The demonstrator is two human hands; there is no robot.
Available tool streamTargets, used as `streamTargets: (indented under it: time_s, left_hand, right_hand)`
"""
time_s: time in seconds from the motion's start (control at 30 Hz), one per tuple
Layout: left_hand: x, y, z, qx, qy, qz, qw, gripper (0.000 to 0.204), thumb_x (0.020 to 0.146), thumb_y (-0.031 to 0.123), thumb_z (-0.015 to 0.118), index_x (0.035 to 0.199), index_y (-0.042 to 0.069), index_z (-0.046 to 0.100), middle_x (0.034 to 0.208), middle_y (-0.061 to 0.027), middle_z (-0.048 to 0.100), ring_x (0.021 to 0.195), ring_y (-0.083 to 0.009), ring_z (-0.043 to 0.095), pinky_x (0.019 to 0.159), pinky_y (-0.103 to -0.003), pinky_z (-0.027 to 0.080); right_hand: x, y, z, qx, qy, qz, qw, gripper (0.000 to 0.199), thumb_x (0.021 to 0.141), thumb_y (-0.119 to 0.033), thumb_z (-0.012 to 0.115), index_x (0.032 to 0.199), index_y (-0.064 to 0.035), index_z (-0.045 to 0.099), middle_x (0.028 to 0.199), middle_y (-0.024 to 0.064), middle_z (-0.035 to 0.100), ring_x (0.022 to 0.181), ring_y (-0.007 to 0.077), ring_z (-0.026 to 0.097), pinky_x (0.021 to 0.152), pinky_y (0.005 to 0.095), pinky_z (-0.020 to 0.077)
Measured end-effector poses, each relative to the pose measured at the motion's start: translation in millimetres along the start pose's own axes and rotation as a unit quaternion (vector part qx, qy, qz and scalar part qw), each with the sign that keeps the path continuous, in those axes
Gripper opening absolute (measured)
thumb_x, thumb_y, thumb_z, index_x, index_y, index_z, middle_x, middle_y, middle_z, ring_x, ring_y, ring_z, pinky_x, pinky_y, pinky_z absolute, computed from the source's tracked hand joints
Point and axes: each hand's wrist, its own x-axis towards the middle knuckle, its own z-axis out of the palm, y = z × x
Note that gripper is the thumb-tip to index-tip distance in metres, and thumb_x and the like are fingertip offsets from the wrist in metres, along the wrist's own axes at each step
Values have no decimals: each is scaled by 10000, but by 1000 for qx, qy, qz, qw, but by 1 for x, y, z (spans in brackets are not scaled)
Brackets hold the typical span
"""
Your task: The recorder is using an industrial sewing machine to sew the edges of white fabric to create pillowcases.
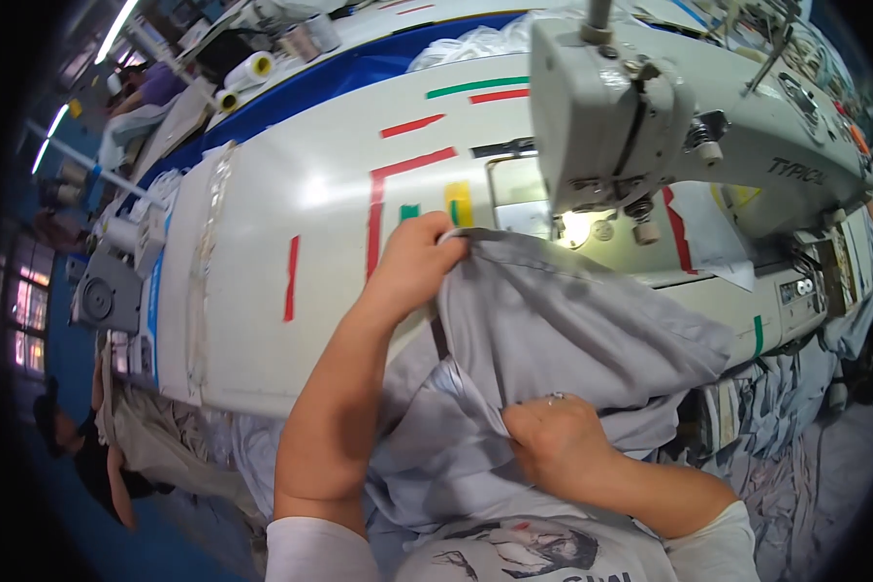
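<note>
A grey cloth garment piece (563, 320) spreads from the sewing table's front edge up toward the needle area. My left hand (417, 257) pinches its upper left corner, just left of the sewing machine's lit needle plate. Lower down, my right hand (558, 441) is closed on a fold of the same cloth near my body. Between the two hands the edge is pulled into a slanting line. The sewing machine (611, 126) stands over the cloth's far side, its lamp shining beside the needle. Whether the cloth lies under the presser foot is hard to see.
Red tape strips (373, 223) and a yellow strip (458, 204) mark the white tabletop (252, 320). White paper (713, 238) lies under the machine arm. Thread cones (252, 70) stand at the far left. Piled cloth (786, 407) hangs at right; another person (82, 446) is at lower left.
</note>
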Motion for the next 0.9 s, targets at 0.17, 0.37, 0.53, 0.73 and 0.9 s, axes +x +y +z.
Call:
streamTargets:
  time_s: [0.17, 0.37, 0.53, 0.73, 0.9]
  left_hand:
    - [-74, -54, -100, -471, -28, -24, 881, 126, 848, 0, 520, 959, 41, 561, 783, -36, 598, 703, -126, 596, 642, -264, 506]
    - [-165, -57, -266, -554, 184, 173, 794, 290, 947, 20, 436, 1200, 41, 575, 1112, -136, 629, 1003, -232, 628, 912, -375, 510]
    - [-216, -34, -359, -404, 497, 147, 754, 304, 964, 19, 399, 1231, -13, 540, 1234, -168, 571, 1137, -262, 574, 992, -399, 470]
    - [-232, -11, -336, -370, 398, 135, 828, 408, 919, -10, 394, 1319, -90, 414, 1290, -210, 518, 1165, -275, 553, 1065, -367, 401]
    - [-222, 19, -295, -213, 281, 175, 919, 492, 877, -44, 446, 1361, -97, 371, 1275, -179, 541, 1181, -223, 542, 1047, -295, 388]
  right_hand:
    - [-41, -23, -38, 173, -64, -92, 979, 174, 625, -57, 637, 781, -37, 560, 613, 84, 528, 551, 311, 533, 524, 418, 420]
    - [-146, 11, -127, 36, 326, 90, 940, 218, 633, -103, 647, 828, -12, 607, 772, 43, 579, 669, 134, 527, 635, 257, 411]
    - [-281, 180, -228, 81, 478, 175, 857, 329, 857, -31, 541, 1176, 47, 556, 1082, 77, 623, 983, 139, 586, 868, 251, 434]
    - [-407, 290, -121, -325, 274, 613, 666, 350, 788, -146, 598, 1087, 38, 600, 1003, 241, 652, 958, 380, 625, 819, 411, 474]
    - [-271, 159, -38, -99, 306, 285, 903, 524, 706, -21, 681, 1207, 17, 534, 1168, 189, 577, 1101, 341, 553, 963, 371, 419]
